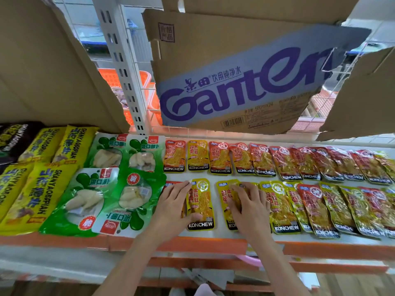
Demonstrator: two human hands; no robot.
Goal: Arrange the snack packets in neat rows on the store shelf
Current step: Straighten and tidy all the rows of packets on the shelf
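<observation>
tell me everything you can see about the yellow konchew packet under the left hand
The yellow packet is a glossy plastic pouch with red characters, a round emblem near its top and a black KONCHEW band along its bottom edge. It lies flat in the front row on the white shelf, its top end pointing to the back. The left hand rests on its left side, the thumb across its lower part. A bare gap of shelf separates it from the next yellow packet on the right.

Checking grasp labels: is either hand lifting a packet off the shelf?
No: left hand and right hand both lie on yellow Konchew packets flat on the shelf.
</observation>
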